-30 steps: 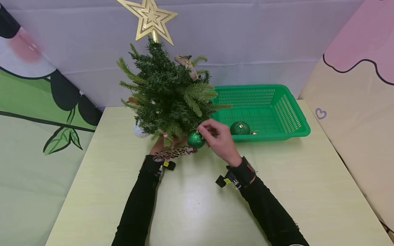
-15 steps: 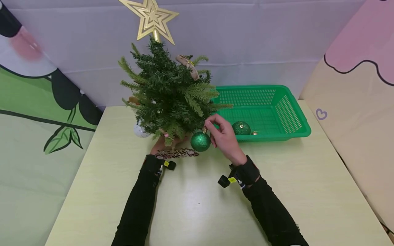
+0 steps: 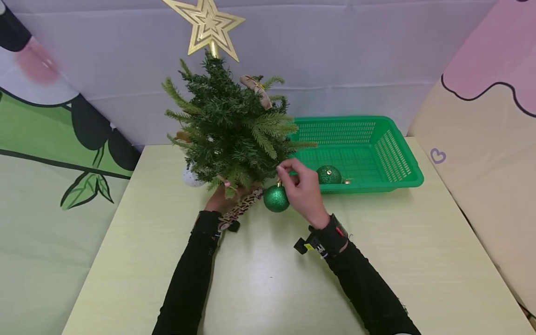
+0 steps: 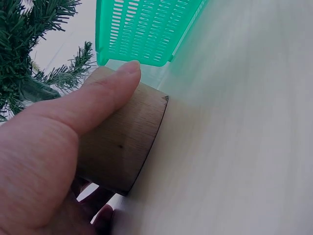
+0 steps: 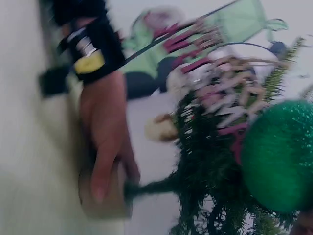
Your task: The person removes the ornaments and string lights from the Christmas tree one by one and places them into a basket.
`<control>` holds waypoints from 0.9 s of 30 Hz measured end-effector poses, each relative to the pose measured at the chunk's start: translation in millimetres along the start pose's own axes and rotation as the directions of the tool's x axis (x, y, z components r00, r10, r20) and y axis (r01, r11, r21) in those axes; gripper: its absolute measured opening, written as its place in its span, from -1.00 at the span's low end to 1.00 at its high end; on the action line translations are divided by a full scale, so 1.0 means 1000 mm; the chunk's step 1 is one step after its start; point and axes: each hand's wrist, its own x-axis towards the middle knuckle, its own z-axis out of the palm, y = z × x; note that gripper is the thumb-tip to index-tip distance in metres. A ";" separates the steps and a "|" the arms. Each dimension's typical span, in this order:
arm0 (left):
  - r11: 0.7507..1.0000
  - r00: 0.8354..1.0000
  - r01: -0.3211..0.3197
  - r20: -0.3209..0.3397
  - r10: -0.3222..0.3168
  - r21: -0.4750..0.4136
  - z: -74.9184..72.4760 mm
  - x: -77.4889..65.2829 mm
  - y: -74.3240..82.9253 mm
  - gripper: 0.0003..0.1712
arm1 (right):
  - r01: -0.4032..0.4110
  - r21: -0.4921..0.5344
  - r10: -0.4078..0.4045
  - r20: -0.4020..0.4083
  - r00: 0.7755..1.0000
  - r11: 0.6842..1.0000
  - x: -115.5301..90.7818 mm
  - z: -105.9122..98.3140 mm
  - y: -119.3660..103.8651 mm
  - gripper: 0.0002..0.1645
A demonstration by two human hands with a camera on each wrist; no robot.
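Observation:
My left hand (image 3: 218, 201) reaches under a small artificial Christmas tree (image 3: 230, 116) and grips its round wooden base (image 4: 124, 142), thumb laid along the side in the left wrist view. Just right of the lower branches, my right hand (image 3: 305, 191) pinches a glittery green bauble (image 3: 276, 199) at its gold cap. The bauble hangs below the fingertips, over the table. Between the hands a tilted strip of cut-out letters (image 3: 244, 205) dangles from the tree, overlapping the left wrist in the head view. A gold star (image 3: 209, 23) tops the tree.
A green plastic basket (image 3: 391, 185) stands behind and right of the right hand. Inside are another green bauble (image 3: 329, 175) and a small gold piece (image 3: 346, 181). A white ball (image 3: 191, 177) hangs at the tree's lower left. Printed cloth surrounds the table (image 3: 268, 288).
My right hand has drawn the green bauble slightly right and down, away from the branches. The letter strip has swung, its left end dropping towards me. My left hand stays at the base.

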 end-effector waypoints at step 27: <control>0.982 0.981 0.186 -0.048 -0.187 -0.020 -0.013 0.000 0.054 -0.48 | 0.049 -0.338 -0.063 -0.033 0.997 0.940 0.015 0.000 -0.048 -0.86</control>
